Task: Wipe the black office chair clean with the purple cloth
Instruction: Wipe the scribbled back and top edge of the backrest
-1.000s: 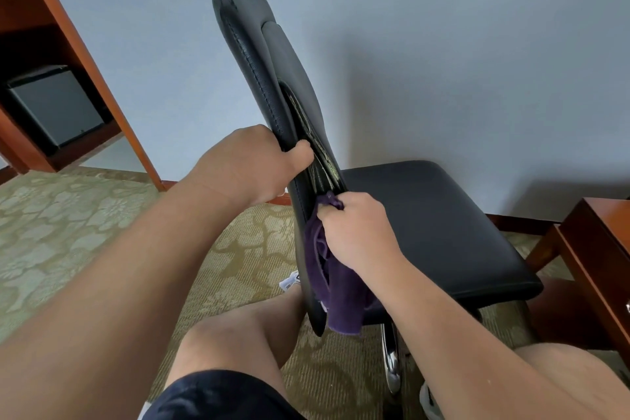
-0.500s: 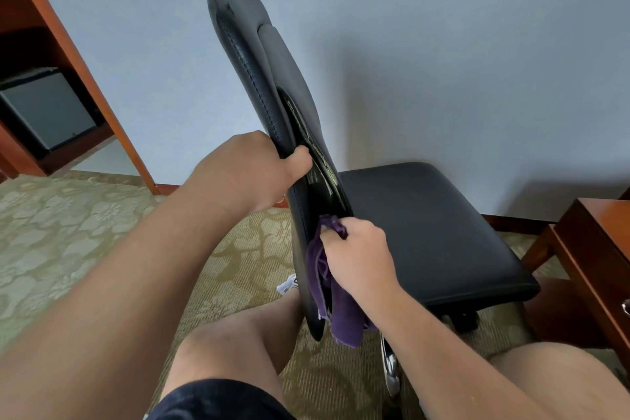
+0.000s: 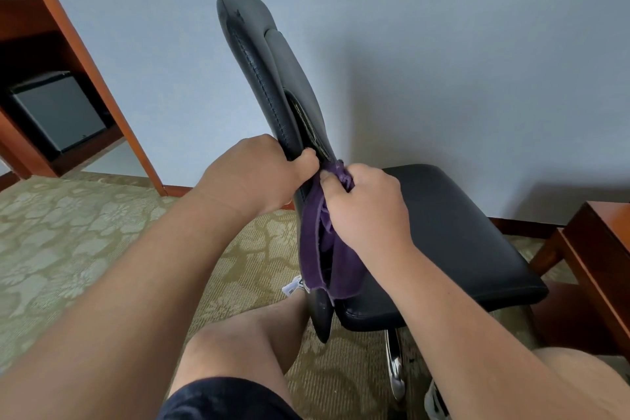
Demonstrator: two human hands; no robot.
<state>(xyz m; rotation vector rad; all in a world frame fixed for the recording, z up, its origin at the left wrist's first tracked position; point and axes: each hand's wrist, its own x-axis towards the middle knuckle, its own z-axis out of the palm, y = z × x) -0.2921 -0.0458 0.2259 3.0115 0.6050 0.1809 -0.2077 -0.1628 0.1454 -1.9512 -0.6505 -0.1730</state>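
The black office chair stands side-on in front of me, its tall backrest seen edge-on and its padded seat reaching right. My left hand grips the backrest's edge at mid height, thumb hooked over the front. My right hand holds the purple cloth bunched against the backrest just right of my left thumb. The cloth hangs down along the lower backrest to the seat's rear edge.
A wooden shelf unit holding a dark box stands at the left. A wooden table sits at the right edge. My bare knees are low in view above patterned carpet. The chair's chrome base shows under the seat.
My right hand has slid the cloth up the backrest's edge until it sits next to my left thumb. My left hand has kept its grip.
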